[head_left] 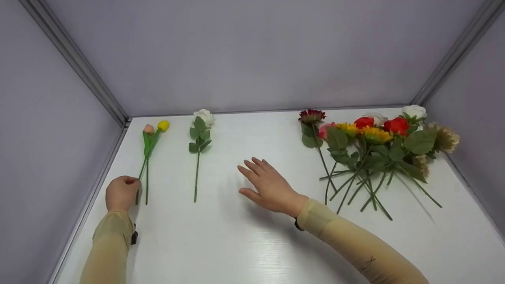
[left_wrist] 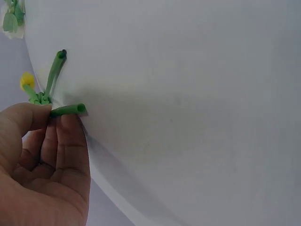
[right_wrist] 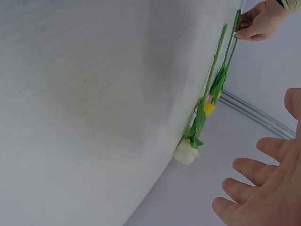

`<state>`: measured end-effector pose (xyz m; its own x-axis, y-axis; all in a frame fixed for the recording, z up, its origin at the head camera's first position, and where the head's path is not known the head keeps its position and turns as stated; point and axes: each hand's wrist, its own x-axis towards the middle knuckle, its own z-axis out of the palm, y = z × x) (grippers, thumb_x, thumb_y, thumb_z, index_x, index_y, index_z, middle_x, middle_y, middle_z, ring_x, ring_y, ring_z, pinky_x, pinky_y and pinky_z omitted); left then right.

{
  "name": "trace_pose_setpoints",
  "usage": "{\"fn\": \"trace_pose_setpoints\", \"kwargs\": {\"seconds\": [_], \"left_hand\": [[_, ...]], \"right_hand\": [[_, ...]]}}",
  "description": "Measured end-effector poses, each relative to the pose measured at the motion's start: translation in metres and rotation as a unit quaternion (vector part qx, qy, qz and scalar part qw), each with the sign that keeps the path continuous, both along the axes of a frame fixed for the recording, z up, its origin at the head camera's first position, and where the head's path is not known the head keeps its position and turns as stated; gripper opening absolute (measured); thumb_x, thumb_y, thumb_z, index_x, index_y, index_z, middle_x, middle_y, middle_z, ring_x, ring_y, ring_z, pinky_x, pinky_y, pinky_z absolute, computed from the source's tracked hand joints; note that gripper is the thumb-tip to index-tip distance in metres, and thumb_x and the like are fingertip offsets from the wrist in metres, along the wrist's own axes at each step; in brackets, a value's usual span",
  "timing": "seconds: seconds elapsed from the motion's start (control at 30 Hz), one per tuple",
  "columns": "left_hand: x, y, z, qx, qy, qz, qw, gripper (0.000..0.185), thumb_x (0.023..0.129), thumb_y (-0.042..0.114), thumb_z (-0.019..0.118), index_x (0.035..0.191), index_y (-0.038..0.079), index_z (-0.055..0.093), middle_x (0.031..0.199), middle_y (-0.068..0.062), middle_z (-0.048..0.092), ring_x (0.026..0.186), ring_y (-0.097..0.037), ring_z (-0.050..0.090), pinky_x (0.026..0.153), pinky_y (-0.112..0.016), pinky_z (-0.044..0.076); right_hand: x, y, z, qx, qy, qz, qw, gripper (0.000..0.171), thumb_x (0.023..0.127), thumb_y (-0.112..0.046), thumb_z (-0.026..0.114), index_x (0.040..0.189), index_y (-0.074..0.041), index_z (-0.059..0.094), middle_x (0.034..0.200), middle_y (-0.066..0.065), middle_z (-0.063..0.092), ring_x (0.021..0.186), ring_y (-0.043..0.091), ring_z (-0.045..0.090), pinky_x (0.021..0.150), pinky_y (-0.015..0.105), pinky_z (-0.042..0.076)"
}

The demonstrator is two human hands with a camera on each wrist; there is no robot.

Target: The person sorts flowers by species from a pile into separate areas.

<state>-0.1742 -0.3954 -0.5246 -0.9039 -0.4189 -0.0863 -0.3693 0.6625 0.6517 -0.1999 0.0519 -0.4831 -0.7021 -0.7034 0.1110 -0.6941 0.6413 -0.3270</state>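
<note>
A glossy white table carries everything. At its right lies a heap of mixed artificial flowers with green stems. The right hand hovers near the middle, fingers spread and relaxed, holding nothing. A white fabric rose on a leafy stem lies left of it. The left hand pinches the lower stem of a yellow artificial tulip, beside a pink tulip bud.

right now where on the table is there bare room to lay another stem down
Bare table lies between the white rose and the flower pile, though the right hand hovers open there. The whole near strip in front of the stems is free too. The far right is crowded with the pile; the left edge holds two tulips pinched by the left hand.
</note>
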Motion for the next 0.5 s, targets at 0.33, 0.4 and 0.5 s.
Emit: {"fn": "trace_pose_setpoints", "kwargs": {"seconds": [0.33,0.4,0.5], "left_hand": [[-0.001,0.005,0.009,0.006,-0.013,-0.001,0.9999,0.039,0.099,0.020,0.055,0.118,-0.012,0.067,0.107,-0.028,0.069,0.093,-0.038,0.065,0.076,-0.046,0.053],[-0.003,0.007,0.010,0.003,-0.018,0.001,0.9998,0.046,0.101,0.025,0.055,0.125,-0.013,0.063,0.117,-0.031,0.065,0.101,-0.043,0.064,0.082,-0.051,0.054],[-0.010,0.015,0.011,-0.014,-0.010,0.006,0.9998,0.055,0.103,0.030,0.054,0.137,-0.014,0.054,0.134,-0.037,0.054,0.118,-0.052,0.055,0.095,-0.060,0.049]], "right_hand": [[-0.003,0.009,-0.006,0.055,0.016,-0.003,0.998,0.069,0.107,-0.057,0.039,0.163,-0.017,0.027,0.167,0.013,0.025,0.155,0.032,0.013,0.126,0.047,0.009],[-0.004,0.013,-0.007,0.059,0.013,-0.006,0.998,0.069,0.107,-0.057,0.040,0.163,-0.017,0.029,0.167,0.012,0.026,0.155,0.033,0.014,0.126,0.048,0.009],[-0.008,0.022,-0.008,0.060,0.011,-0.021,0.998,0.067,0.107,-0.056,0.042,0.161,-0.016,0.035,0.165,0.012,0.031,0.154,0.033,0.019,0.125,0.048,0.012]]}}
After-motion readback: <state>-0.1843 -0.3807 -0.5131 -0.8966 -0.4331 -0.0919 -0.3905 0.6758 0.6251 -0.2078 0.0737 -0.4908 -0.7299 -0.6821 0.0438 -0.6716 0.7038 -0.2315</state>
